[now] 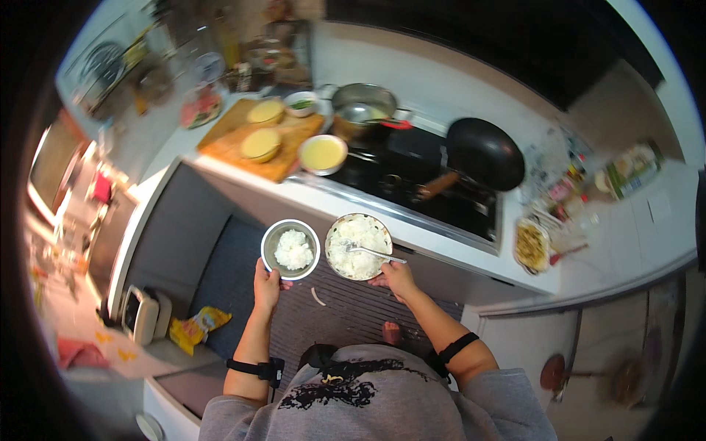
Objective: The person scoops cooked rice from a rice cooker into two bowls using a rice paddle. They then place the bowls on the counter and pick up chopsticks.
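Note:
My left hand [268, 282] grips the rim of a metal bowl [268, 259] that has a mound of white rice [293, 249] in it. In my right hand [396, 279] is a patterned bowl [330, 258], fuller with white rice [358, 237]. A metal spoon [380, 254] lies in that bowl, its head in the rice and its handle out over the rim near my right thumb. Both bowls are held side by side above the floor, in front of the counter edge, with a small gap between them.
Along the counter stand a cutting board [298, 144] with yellow-filled bowls, another yellow-filled bowl [322, 154], a steel pot [364, 102] and a black wok [485, 154] on the cooktop [405, 160]. A dish of food [531, 246] sits right. A yellow bag [197, 329] lies low at left.

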The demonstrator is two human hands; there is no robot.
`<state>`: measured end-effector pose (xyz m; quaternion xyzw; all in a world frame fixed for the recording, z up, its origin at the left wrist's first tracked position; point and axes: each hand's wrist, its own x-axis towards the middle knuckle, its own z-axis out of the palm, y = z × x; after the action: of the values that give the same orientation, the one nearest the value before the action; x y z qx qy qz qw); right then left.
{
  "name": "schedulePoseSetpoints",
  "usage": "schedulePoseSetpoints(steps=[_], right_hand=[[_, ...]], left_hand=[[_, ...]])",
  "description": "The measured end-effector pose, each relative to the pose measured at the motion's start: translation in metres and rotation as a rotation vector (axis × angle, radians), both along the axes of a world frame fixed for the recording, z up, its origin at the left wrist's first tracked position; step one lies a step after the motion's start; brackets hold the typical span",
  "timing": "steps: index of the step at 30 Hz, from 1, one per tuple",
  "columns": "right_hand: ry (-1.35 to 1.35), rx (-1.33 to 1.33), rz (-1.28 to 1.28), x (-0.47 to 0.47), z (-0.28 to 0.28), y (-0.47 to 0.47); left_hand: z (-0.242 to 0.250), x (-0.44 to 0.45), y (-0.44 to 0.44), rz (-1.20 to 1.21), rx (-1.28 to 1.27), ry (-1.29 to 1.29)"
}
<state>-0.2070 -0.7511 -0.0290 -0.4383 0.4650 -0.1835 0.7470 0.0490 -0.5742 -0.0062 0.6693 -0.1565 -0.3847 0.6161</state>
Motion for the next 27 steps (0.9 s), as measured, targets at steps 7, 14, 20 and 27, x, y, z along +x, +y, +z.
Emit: schedulePoseSetpoints(steps=[7,14,20,27], right_hand=[[0.08,-0.009,-0.355,-0.209,-0.013,-0.026],[0.096,0.01,-0.606,-0.305,-0.029,-0.102],[0.012,0.024,-0.664,-0.314,-0.054,-0.177],[-0.053,0.038,-0.572,-0.318,-0.067,-0.213]], left_hand=[[-0.034,-0.151,-0.108,-0.364,0.074,0.102],[-0.048,-0.242,-0.209,-0.548,0.132,0.159],[-0.057,-0.281,-0.27,-0.547,0.154,0.202],[-0.073,-0.298,-0.32,-0.462,0.203,0.165]])
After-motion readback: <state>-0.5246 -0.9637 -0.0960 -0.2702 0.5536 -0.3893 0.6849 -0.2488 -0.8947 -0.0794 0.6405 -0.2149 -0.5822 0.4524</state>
